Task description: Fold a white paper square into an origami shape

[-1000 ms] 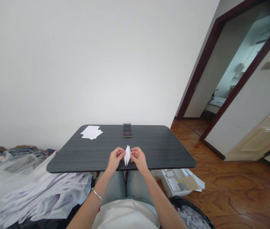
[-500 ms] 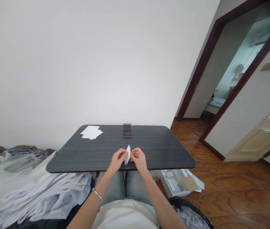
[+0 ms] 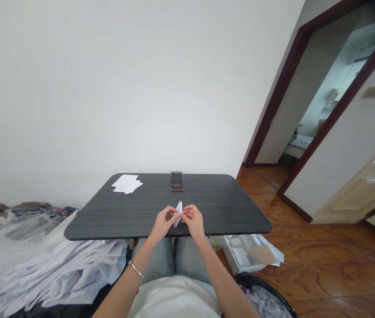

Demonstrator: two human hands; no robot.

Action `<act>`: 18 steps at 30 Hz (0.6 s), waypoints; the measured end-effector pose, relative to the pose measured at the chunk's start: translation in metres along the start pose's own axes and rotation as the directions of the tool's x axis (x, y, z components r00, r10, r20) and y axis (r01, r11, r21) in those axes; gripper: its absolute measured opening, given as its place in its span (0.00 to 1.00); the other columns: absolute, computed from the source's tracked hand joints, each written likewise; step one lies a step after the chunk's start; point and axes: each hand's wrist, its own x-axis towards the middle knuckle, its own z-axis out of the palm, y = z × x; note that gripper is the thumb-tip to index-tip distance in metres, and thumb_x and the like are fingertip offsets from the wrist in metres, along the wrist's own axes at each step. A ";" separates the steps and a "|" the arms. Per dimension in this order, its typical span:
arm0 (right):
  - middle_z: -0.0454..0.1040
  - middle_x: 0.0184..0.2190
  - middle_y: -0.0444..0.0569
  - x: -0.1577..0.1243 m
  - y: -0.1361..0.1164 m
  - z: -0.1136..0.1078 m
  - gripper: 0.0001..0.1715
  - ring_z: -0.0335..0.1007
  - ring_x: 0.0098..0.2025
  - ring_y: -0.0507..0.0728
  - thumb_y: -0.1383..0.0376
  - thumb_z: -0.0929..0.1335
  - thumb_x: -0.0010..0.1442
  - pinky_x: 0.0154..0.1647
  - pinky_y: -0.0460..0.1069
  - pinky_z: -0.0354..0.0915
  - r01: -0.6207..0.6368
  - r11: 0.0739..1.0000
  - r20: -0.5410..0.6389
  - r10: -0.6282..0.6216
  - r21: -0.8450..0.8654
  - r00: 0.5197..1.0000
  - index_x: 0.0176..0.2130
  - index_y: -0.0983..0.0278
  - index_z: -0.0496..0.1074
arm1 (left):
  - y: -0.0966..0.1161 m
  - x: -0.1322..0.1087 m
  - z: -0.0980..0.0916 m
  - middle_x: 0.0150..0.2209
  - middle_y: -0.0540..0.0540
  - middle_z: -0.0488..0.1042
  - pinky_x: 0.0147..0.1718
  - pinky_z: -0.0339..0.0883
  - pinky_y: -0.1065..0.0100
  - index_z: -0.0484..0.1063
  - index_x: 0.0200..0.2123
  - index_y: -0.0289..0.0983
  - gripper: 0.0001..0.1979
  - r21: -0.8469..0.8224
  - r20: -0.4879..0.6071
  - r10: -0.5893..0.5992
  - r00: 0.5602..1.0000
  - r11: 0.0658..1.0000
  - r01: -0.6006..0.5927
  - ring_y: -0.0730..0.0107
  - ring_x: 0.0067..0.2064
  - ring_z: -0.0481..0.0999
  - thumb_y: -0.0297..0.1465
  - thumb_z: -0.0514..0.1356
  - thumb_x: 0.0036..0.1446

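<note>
A small piece of folded white paper (image 3: 177,220) stands on end between my hands, close to the table's near edge. It narrows to points at the top, and its layers are slightly parted. My left hand (image 3: 164,221) pinches it from the left with thumb and fingertips. From the right, my right hand (image 3: 192,219) is closed on it too, the thumb pressed against its middle. Both thumbs nearly meet over the paper and cover part of it. The dark wood-grain table (image 3: 114,216) lies beneath.
Several loose white paper sheets (image 3: 127,183) lie at the table's back left. A phone (image 3: 177,181) rests at the back middle. White cloth (image 3: 71,269) is heaped at the lower left. Right of my legs, a white box (image 3: 245,267) holds papers, near a dark bag (image 3: 267,302).
My thumbs have come closer together over the folded paper. The right thumb now overlaps its middle, and the paper has shifted very slightly. Everything else stays put.
</note>
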 end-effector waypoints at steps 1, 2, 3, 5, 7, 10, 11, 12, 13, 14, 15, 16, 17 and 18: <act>0.68 0.23 0.41 0.000 0.000 0.000 0.13 0.66 0.23 0.51 0.67 0.70 0.44 0.20 0.44 0.66 0.001 1.000 -0.003 -0.002 -0.008 1.000 0.31 0.64 0.63 | -0.001 0.000 0.000 0.23 0.50 0.69 0.22 0.60 0.75 0.68 0.31 0.33 0.13 -0.015 0.005 0.000 1.000 1.000 0.001 0.75 0.24 0.67 0.37 0.60 0.47; 0.68 0.23 0.42 0.000 0.000 0.000 0.13 0.66 0.23 0.51 0.67 0.70 0.44 0.19 0.44 0.66 0.004 1.000 -0.007 -0.004 -0.017 1.000 0.31 0.64 0.63 | -0.002 0.001 -0.001 0.24 0.50 0.70 0.23 0.61 0.75 0.68 0.31 0.33 0.12 -0.025 0.011 -0.001 1.000 1.000 0.001 0.74 0.25 0.68 0.37 0.60 0.47; 0.68 0.23 0.42 0.000 0.000 0.000 0.13 0.66 0.23 0.51 0.67 0.70 0.44 0.18 0.44 0.66 0.006 1.000 -0.010 -0.006 -0.027 1.000 0.31 0.64 0.63 | -0.002 0.001 -0.001 0.25 0.49 0.70 0.23 0.62 0.74 0.68 0.31 0.33 0.12 -0.030 0.015 0.000 1.000 1.000 0.000 0.74 0.25 0.68 0.37 0.59 0.48; 0.68 0.23 0.42 0.000 0.000 0.000 0.14 0.66 0.24 0.51 0.67 0.70 0.44 0.17 0.43 0.65 0.013 0.999 -0.013 -0.013 -0.040 1.000 0.33 0.64 0.63 | -0.003 0.002 -0.002 0.27 0.47 0.72 0.25 0.64 0.72 0.69 0.31 0.33 0.12 -0.039 0.022 0.004 1.000 0.999 -0.004 0.72 0.27 0.70 0.37 0.58 0.49; 0.68 0.23 0.41 0.000 0.000 0.000 0.16 0.66 0.24 0.51 0.67 0.69 0.45 0.17 0.43 0.65 0.026 0.999 -0.017 -0.027 -0.043 0.999 0.35 0.63 0.62 | -0.004 0.002 -0.002 0.29 0.46 0.73 0.27 0.65 0.71 0.70 0.31 0.33 0.12 -0.047 0.027 0.011 1.000 0.999 -0.010 0.70 0.29 0.71 0.37 0.57 0.50; 0.68 0.23 0.41 0.000 0.000 0.001 0.17 0.66 0.24 0.52 0.67 0.68 0.46 0.17 0.43 0.65 0.046 0.998 -0.028 -0.048 -0.049 0.998 0.37 0.62 0.60 | -0.003 0.002 -0.003 0.32 0.45 0.74 0.31 0.66 0.69 0.71 0.30 0.33 0.11 -0.046 0.019 0.031 0.999 0.998 -0.030 0.68 0.32 0.72 0.36 0.57 0.50; 0.68 0.23 0.41 0.000 0.000 0.001 0.17 0.66 0.24 0.52 0.67 0.68 0.46 0.17 0.43 0.65 0.049 0.997 -0.029 -0.051 -0.055 0.998 0.37 0.63 0.60 | -0.003 0.002 -0.004 0.34 0.44 0.74 0.33 0.66 0.68 0.71 0.29 0.34 0.10 -0.043 0.010 0.040 0.999 0.998 -0.040 0.67 0.34 0.72 0.35 0.57 0.50; 0.69 0.23 0.42 0.000 0.000 0.001 0.17 0.67 0.25 0.52 0.67 0.68 0.46 0.18 0.43 0.65 0.052 0.997 -0.024 -0.053 -0.066 0.998 0.37 0.63 0.61 | -0.002 0.002 -0.004 0.36 0.43 0.74 0.34 0.65 0.68 0.71 0.28 0.34 0.10 -0.038 -0.002 0.050 0.999 0.998 -0.050 0.66 0.36 0.72 0.35 0.57 0.50; 0.69 0.24 0.43 0.000 0.001 0.001 0.17 0.67 0.25 0.52 0.67 0.68 0.45 0.18 0.44 0.65 0.055 0.995 -0.018 -0.057 -0.082 0.998 0.37 0.63 0.61 | -0.002 0.002 -0.005 0.37 0.43 0.73 0.35 0.65 0.69 0.71 0.27 0.34 0.09 -0.031 -0.017 0.058 0.998 0.998 -0.059 0.65 0.38 0.71 0.35 0.57 0.50; 0.70 0.25 0.44 0.000 0.001 0.001 0.17 0.67 0.26 0.53 0.67 0.68 0.45 0.19 0.44 0.65 0.061 0.993 -0.011 -0.062 -0.104 0.998 0.37 0.64 0.62 | -0.001 0.002 -0.005 0.37 0.43 0.73 0.34 0.64 0.69 0.71 0.26 0.34 0.09 -0.023 -0.034 0.065 0.997 0.998 -0.066 0.65 0.38 0.71 0.34 0.58 0.50; 0.71 0.26 0.45 0.001 0.002 0.001 0.17 0.67 0.26 0.53 0.67 0.69 0.44 0.19 0.44 0.65 0.069 0.989 -0.005 -0.070 -0.133 0.998 0.37 0.64 0.63 | -0.001 0.002 -0.006 0.37 0.43 0.73 0.33 0.64 0.69 0.71 0.26 0.34 0.08 -0.016 -0.050 0.069 0.996 0.997 -0.070 0.65 0.38 0.71 0.34 0.58 0.49; 0.71 0.27 0.46 0.001 0.002 0.001 0.16 0.68 0.26 0.53 0.67 0.69 0.44 0.20 0.44 0.65 0.077 0.983 0.002 -0.078 -0.166 0.997 0.36 0.65 0.65 | 0.000 0.002 -0.006 0.35 0.43 0.72 0.32 0.64 0.70 0.72 0.26 0.34 0.08 -0.009 -0.065 0.071 0.995 0.997 -0.072 0.66 0.37 0.70 0.34 0.59 0.49; 0.72 0.27 0.47 0.001 0.003 0.001 0.15 0.68 0.27 0.54 0.67 0.69 0.43 0.21 0.45 0.65 0.083 0.976 0.012 -0.082 -0.200 0.997 0.34 0.65 0.66 | 0.000 0.002 -0.006 0.33 0.44 0.72 0.31 0.63 0.71 0.71 0.25 0.34 0.08 -0.005 -0.076 0.071 0.995 0.997 -0.071 0.67 0.35 0.70 0.33 0.59 0.48; 0.72 0.27 0.47 0.002 0.003 0.001 0.12 0.68 0.26 0.54 0.66 0.69 0.44 0.22 0.45 0.65 0.085 0.970 0.025 -0.082 -0.229 0.996 0.33 0.65 0.67 | 0.001 0.002 -0.006 0.31 0.45 0.71 0.30 0.63 0.71 0.71 0.25 0.34 0.08 -0.004 -0.080 0.068 0.995 0.998 -0.068 0.68 0.33 0.70 0.33 0.59 0.48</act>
